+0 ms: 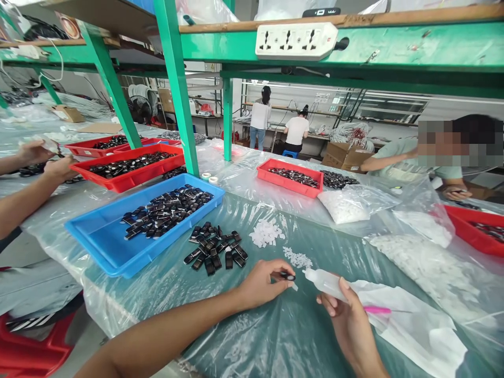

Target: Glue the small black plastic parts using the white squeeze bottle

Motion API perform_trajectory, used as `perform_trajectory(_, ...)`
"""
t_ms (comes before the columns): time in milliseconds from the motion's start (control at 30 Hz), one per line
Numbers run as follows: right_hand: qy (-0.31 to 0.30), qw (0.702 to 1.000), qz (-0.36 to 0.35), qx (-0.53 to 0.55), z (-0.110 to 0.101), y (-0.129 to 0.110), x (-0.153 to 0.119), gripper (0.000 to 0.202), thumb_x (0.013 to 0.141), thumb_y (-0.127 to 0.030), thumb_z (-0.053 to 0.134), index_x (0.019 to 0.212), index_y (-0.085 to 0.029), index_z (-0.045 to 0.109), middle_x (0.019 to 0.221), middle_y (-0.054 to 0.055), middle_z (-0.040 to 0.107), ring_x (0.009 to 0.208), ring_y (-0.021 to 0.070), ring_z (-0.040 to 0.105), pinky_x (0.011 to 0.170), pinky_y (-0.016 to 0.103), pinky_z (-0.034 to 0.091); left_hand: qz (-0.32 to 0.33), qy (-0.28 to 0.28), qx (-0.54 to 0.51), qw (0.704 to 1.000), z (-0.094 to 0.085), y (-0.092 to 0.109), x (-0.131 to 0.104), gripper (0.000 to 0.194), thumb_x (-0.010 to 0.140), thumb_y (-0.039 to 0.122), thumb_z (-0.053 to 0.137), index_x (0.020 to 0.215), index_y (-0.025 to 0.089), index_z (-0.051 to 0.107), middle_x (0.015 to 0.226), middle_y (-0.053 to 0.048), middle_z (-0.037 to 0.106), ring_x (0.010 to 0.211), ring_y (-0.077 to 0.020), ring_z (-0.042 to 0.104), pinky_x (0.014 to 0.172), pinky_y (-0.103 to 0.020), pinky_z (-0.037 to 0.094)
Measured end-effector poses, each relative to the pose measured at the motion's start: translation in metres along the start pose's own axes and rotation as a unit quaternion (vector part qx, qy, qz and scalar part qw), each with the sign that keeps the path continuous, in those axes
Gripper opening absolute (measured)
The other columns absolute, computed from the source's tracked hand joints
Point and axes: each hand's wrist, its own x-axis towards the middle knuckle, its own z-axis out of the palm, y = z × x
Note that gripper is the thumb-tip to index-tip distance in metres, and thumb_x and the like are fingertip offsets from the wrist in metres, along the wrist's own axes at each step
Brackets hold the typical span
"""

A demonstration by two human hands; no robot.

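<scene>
Between the thumb and fingers of my left hand [265, 283] is a small black piece [287, 276], with a whitish bit showing just below it. My right hand [348, 315] grips a translucent white squeeze bottle [328, 283], its nozzle pointing left at the black piece, a short gap apart. A loose pile of black parts [216, 248] lies left of my hands. Beyond them are a heap of white flat pieces [266, 232] and a smaller heap of tiny white bits [297, 258].
A blue tray [108, 247] of black parts stands at the left, red trays [260, 176] farther back. A white cloth [425, 325] with a pink tool [377, 310] lies right. Green shelf posts [179, 94] rise behind. Other people's hands work at left and right.
</scene>
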Motion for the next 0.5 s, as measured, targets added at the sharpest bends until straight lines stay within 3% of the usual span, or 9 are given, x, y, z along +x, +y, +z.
perform_trajectory(200, 0.006, 0.999, -0.003, -0.045, 0.0024, 0.0002, -0.0027, 0.029, 0.082, -0.046, 0.050, 0.082, -0.019, 0.061, 0.049, -0.006, 0.032, 0.049, 0.0116, 0.034, 0.063, 0.030, 0.039, -0.018, 0.010, 0.072, 0.997, -0.0029, 0.0024, -0.0001, 0.014, 0.077, 0.026, 0.060, 0.089, 0.019, 0.061, 0.087, -0.001, 0.064, 0.068, -0.0117, 0.059, 0.056, -0.018, 0.041)
perform_trajectory(500, 0.030, 0.990, -0.021, -0.139, -0.0001, 0.0084, -0.0032, 0.029, 0.080, -0.046, 0.054, 0.093, -0.020, 0.059, 0.053, -0.006, 0.040, 0.054, 0.0118, 0.041, 0.054, 0.024, 0.032, 0.008, 0.022, 0.109, 0.994, -0.0042, 0.0006, 0.0011, 0.011, 0.076, 0.024, 0.061, 0.086, 0.020, 0.059, 0.083, 0.001, 0.062, 0.069, -0.0112, 0.056, 0.060, -0.018, 0.040)
